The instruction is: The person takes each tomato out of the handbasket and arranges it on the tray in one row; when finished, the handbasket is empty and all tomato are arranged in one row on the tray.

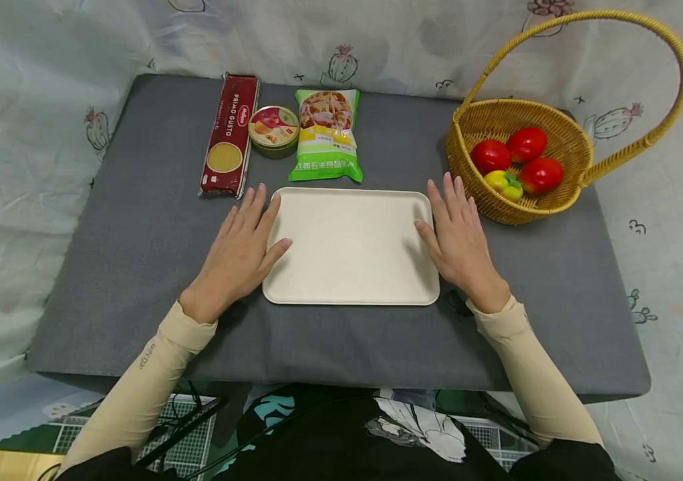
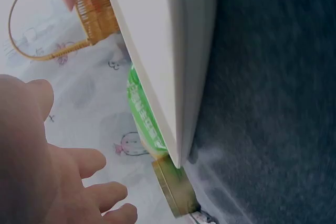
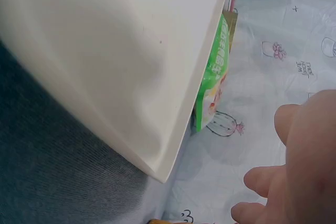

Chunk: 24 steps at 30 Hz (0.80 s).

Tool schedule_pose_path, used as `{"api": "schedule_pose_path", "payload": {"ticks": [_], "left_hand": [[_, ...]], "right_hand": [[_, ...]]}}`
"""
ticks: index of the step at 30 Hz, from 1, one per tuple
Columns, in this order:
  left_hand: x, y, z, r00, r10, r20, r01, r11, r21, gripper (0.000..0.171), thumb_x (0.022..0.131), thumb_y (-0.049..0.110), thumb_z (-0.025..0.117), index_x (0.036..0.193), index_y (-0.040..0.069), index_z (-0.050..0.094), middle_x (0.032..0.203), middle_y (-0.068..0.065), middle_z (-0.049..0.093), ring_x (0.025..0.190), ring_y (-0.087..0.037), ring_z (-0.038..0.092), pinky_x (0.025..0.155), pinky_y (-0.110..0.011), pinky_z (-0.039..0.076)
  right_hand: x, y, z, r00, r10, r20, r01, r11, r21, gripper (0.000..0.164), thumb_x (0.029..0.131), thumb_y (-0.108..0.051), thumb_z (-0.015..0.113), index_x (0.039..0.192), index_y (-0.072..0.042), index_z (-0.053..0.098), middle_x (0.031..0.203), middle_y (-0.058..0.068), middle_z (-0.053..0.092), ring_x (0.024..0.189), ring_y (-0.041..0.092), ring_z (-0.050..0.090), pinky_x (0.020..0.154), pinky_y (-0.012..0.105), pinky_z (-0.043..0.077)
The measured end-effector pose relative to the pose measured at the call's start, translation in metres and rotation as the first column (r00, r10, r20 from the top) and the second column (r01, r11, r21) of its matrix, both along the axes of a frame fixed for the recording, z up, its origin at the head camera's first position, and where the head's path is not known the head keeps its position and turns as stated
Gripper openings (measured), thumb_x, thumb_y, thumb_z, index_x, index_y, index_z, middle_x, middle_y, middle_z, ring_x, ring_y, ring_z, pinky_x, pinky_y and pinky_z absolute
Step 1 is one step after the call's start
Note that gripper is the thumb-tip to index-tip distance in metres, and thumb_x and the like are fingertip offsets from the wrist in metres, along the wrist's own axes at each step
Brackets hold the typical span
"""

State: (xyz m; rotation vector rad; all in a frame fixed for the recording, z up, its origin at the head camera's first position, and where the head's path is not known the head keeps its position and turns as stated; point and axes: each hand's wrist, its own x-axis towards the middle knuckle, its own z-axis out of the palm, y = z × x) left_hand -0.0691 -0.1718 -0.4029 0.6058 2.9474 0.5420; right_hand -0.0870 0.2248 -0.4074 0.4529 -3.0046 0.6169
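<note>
A cream rectangular tray (image 1: 350,247) lies on the grey cloth in front of the person. Over its left edge is the left hand (image 1: 244,244), fingers straight and thumb reaching across the rim. At the opposite edge the right hand (image 1: 458,237) mirrors it, fingers extended forward. Neither hand holds anything; in the left wrist view the left hand (image 2: 63,177) hovers beside the tray (image 2: 152,40). The right wrist view shows the right hand (image 3: 299,166) off the tray's corner, fingers apart from the rim.
Behind the tray stand a dark red PRIMO GUSTO packet (image 1: 230,137), a round tin (image 1: 274,130) and a green food bag (image 1: 326,137). A wicker basket (image 1: 462,160) at back right holds several red tomatoes (image 1: 542,175) and a yellow-green one (image 1: 502,185). Its tall handle (image 1: 681,73) leans right.
</note>
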Motion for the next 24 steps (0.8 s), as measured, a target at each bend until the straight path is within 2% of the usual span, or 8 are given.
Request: {"api": "schedule_pose_path", "payload": {"ticks": [6, 10, 13, 15, 19, 22, 24], "left_hand": [[0.002, 0.003, -0.002, 1.0, -0.007, 0.005, 0.007, 1.0, 0.005, 0.078, 0.113, 0.048, 0.045, 0.172, 0.01, 0.011, 0.178, -0.016, 0.002, 0.164, -0.029, -0.005, 0.131, -0.059, 0.009], [0.004, 0.004, -0.007, 1.0, -0.007, 0.02, 0.006, 0.999, 0.033, 0.076, 0.114, 0.044, 0.046, 0.172, 0.008, 0.012, 0.178, -0.019, 0.002, 0.163, -0.033, -0.002, 0.13, -0.06, 0.011], [0.006, 0.004, -0.013, 1.0, -0.021, 0.02, 0.019, 0.994, 0.106, 0.073, 0.114, 0.033, 0.05, 0.17, 0.002, 0.014, 0.176, -0.024, 0.005, 0.162, -0.039, 0.002, 0.13, -0.059, 0.013], [0.008, 0.005, -0.018, 0.999, -0.027, 0.043, 0.019, 0.982, 0.186, 0.071, 0.113, 0.024, 0.052, 0.169, -0.002, 0.016, 0.175, -0.026, 0.007, 0.162, -0.042, 0.005, 0.13, -0.058, 0.014], [0.01, 0.007, -0.028, 0.995, -0.001, 0.099, -0.034, 0.937, 0.347, 0.068, 0.11, 0.007, 0.055, 0.166, -0.008, 0.019, 0.174, -0.028, 0.011, 0.162, -0.039, 0.01, 0.131, -0.052, 0.015], [0.009, 0.007, -0.034, 0.995, 0.038, 0.09, -0.073, 0.902, 0.426, 0.066, 0.106, -0.004, 0.055, 0.164, -0.01, 0.024, 0.172, -0.029, 0.019, 0.16, -0.038, 0.018, 0.13, -0.05, 0.019], [0.008, 0.006, -0.037, 0.995, 0.062, 0.079, -0.092, 0.881, 0.464, 0.065, 0.104, -0.01, 0.055, 0.163, -0.01, 0.028, 0.171, -0.029, 0.024, 0.159, -0.037, 0.024, 0.129, -0.051, 0.024]], "right_hand": [[0.002, 0.0, 0.002, 1.0, 0.012, -0.014, -0.013, 1.0, -0.011, 0.07, 0.112, -0.035, 0.052, 0.17, -0.005, 0.024, 0.177, 0.02, 0.008, 0.164, 0.031, -0.002, 0.131, 0.058, 0.006], [-0.002, 0.004, 0.013, 0.996, 0.01, -0.088, -0.016, 0.998, -0.059, 0.067, 0.111, -0.031, 0.054, 0.167, -0.002, 0.032, 0.175, 0.02, 0.018, 0.163, 0.034, 0.009, 0.131, 0.054, 0.013], [-0.009, 0.013, 0.03, 0.992, -0.022, -0.127, 0.007, 0.993, -0.118, 0.063, 0.11, -0.029, 0.056, 0.164, -0.003, 0.039, 0.172, 0.017, 0.031, 0.16, 0.034, 0.024, 0.131, 0.051, 0.02], [-0.017, 0.022, 0.043, 0.99, -0.051, -0.129, 0.032, 0.989, -0.147, 0.059, 0.109, -0.028, 0.057, 0.161, -0.004, 0.044, 0.167, 0.017, 0.04, 0.155, 0.035, 0.034, 0.129, 0.051, 0.026], [-0.04, 0.046, 0.07, 0.994, -0.098, -0.053, 0.089, 0.984, -0.153, 0.055, 0.109, -0.029, 0.057, 0.156, -0.002, 0.051, 0.154, 0.022, 0.054, 0.14, 0.044, 0.049, 0.118, 0.061, 0.038], [-0.062, 0.069, 0.088, 0.991, -0.104, 0.078, 0.113, 0.985, -0.128, 0.057, 0.109, -0.032, 0.055, 0.157, -0.001, 0.049, 0.153, 0.025, 0.054, 0.137, 0.049, 0.05, 0.114, 0.067, 0.039], [-0.078, 0.085, 0.098, 0.979, -0.102, 0.179, 0.12, 0.989, -0.091, 0.061, 0.11, -0.034, 0.053, 0.16, 0.0, 0.045, 0.157, 0.026, 0.05, 0.138, 0.052, 0.047, 0.114, 0.07, 0.037]]}}
